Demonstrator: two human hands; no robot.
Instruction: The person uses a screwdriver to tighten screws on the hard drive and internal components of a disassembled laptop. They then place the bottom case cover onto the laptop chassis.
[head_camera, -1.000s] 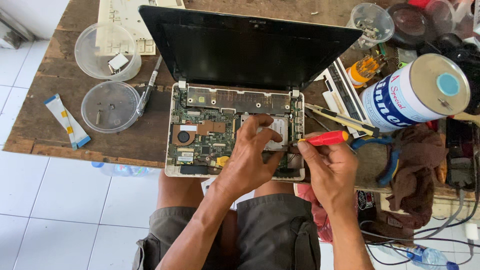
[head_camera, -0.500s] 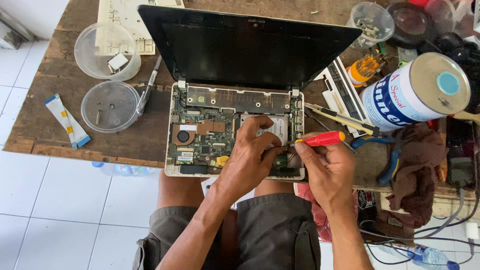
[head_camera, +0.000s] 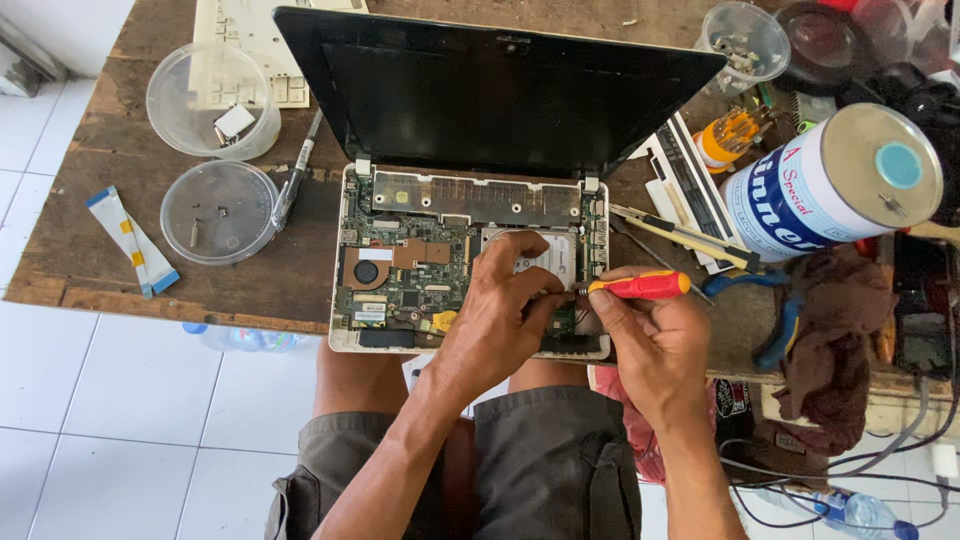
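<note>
Head view: an opened laptop (head_camera: 470, 260) lies on the wooden worktop (head_camera: 110, 160), its keyboard cover off and the green circuit board bare, its dark screen tilted back on the far side. The left hand (head_camera: 500, 315) rests on the near right part of the laptop's board, fingers bent and pressing down beside the silver drive; whether its grip pinches any small part cannot be told. The right hand (head_camera: 655, 335) is at the laptop's near right corner, its grip closed around a screwdriver (head_camera: 640, 286) with a red and yellow handle, which lies nearly level with its tip pointing left toward the left hand's fingertips, over the board's right edge. Left of the laptop stand two clear plastic tubs (head_camera: 212, 210), the nearer one holding a few small screws, and a flat ribbon strip (head_camera: 132, 242) lies further left near the worktop's edge. Right of the laptop a blue and white tin can (head_camera: 830, 180) lies on its side, with blue-handled pliers (head_camera: 775, 310) and a brown rag (head_camera: 840, 330) nearer the person.
</note>
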